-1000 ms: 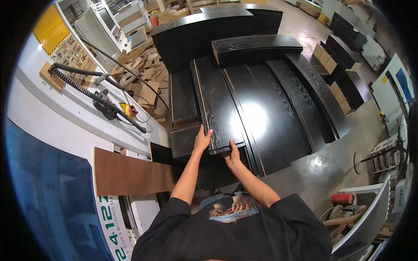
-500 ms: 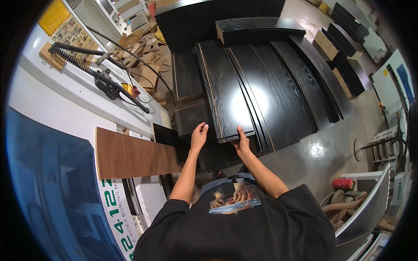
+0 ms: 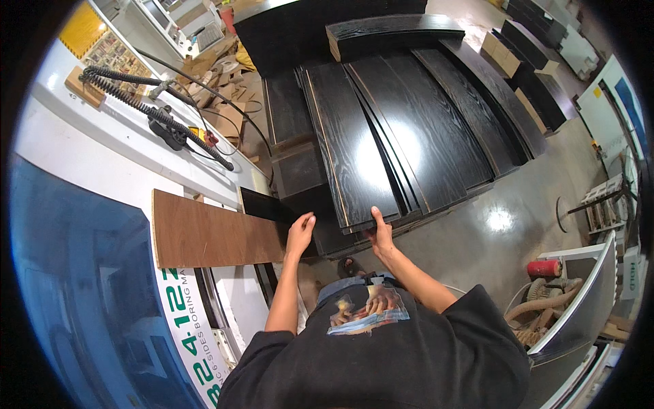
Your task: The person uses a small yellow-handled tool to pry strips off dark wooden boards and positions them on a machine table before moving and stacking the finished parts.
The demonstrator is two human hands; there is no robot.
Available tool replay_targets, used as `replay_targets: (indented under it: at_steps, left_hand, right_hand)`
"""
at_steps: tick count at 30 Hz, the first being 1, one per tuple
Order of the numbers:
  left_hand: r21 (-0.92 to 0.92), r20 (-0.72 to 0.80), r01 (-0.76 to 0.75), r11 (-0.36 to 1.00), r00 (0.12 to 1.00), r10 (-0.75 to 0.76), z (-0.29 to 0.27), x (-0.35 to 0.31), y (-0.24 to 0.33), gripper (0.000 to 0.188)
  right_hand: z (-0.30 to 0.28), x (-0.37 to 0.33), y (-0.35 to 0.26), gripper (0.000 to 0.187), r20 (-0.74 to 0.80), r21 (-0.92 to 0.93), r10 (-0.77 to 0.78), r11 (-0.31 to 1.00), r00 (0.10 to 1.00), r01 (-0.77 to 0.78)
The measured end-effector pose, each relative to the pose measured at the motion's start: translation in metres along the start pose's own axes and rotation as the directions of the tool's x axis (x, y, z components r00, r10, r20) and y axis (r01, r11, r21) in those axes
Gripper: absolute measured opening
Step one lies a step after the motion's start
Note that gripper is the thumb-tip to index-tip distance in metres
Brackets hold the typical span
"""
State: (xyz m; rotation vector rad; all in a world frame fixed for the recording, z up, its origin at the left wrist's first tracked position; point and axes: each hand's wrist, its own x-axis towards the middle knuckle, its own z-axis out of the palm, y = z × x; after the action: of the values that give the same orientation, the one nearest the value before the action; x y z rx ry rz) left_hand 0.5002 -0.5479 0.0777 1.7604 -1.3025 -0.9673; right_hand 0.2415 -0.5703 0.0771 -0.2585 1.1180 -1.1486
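Note:
My right hand [image 3: 381,233] grips the near end of a long black wood-grain panel [image 3: 344,129], thumb on the top face and fingers curled underneath. The panel lies lengthwise away from me on a stack of similar black panels [image 3: 436,129]. A pale line runs along its left edge, and a bright light reflection covers part of its face. My left hand [image 3: 300,234] is raised to the left of the panel's near end, apart from it. Its fingers are curled together, with nothing visible in them. A brown wood-grain board [image 3: 211,232] lies just left of that hand.
A white machine [image 3: 102,157] with a blue cover [image 3: 75,286] and a coiled black cable [image 3: 136,102] runs along my left. Further black boards [image 3: 395,34] lie across the far end of the stack. A bin with a hose [image 3: 552,313] stands at the right.
The gripped panel's near end has come toward me with my right hand. My left hand has moved down and left, away from the panel. The view has shifted slightly.

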Motion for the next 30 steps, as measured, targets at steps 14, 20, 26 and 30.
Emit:
replay_targets:
  at_steps: [14, 20, 26, 30]
  left_hand:
    - [0.301, 0.031, -0.049, 0.952, 0.999, 0.042, -0.055, -0.062, 0.021, 0.041]
    - [0.262, 0.073, -0.317, 0.911, 0.948, 0.309, -0.043, 0.078, 0.078, 0.040]
    - [0.506, 0.093, -0.685, 0.524, 0.647, 0.757, -0.021, 0.287, 0.143, 0.050]
    - [0.672, 0.183, -0.610, 0.419, 0.685, 0.705, -0.019, 0.398, 0.166, 0.057]
  right_hand:
    - [-0.073, -0.094, 0.055, 0.083, -0.008, 0.092, -0.137, 0.986, 0.991, 0.137]
    - [-0.088, -0.136, 0.055, 0.087, -0.141, 0.150, -0.165, 0.971, 0.976, 0.186]
    - [-0.101, -0.115, 0.096, 0.070, -0.380, 0.191, -0.168, 0.948, 0.910, 0.255]
    - [-0.112, -0.094, 0.128, 0.060, -0.460, 0.439, -0.027, 0.862, 0.888, 0.254]
